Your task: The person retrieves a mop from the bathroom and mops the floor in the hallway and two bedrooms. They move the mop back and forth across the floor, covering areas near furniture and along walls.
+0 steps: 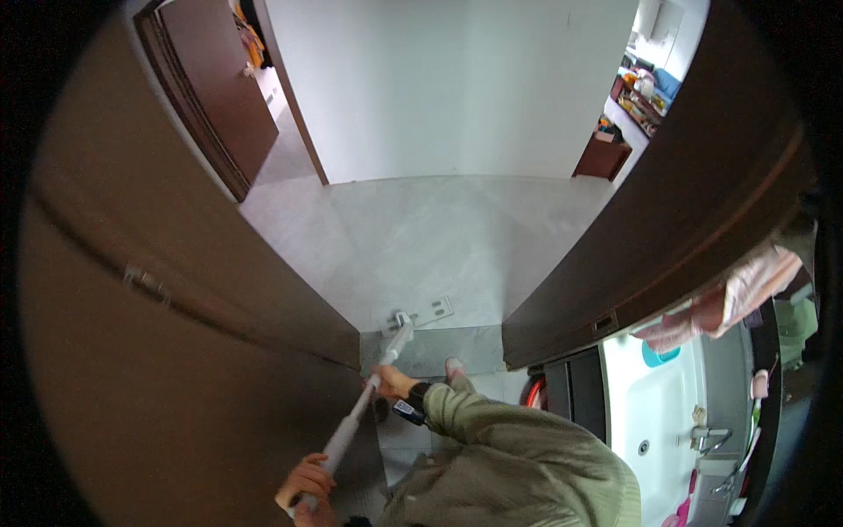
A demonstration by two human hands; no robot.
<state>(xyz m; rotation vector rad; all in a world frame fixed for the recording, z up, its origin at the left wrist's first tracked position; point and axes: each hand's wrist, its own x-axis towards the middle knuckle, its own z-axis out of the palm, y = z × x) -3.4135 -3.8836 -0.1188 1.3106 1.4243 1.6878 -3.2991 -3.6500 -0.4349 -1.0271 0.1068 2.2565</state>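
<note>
Both of my hands are wrapped round the pale pole of a flat mop (pixel 343 436), which slants from the lower left up toward the middle. My left hand (pixel 305 486) grips the pole near its top end. Farther down the pole, my right hand (pixel 394 384) is closed on it, with a dark band and a small device at the wrist. The mop's flat white head (pixel 432 311), with slots in it, lies on the grey floor just beyond the doorway sill.
Brown door panels (pixel 202 351) and a dark frame (pixel 667 202) flank the doorway. Beyond the floor (pixel 421 228) stands a white wall (pixel 457 88). At right are a white sink (pixel 654 404) with a tap (pixel 707 436) and a hanging pink towel (pixel 724 303). One slipper (pixel 454 364) shows below.
</note>
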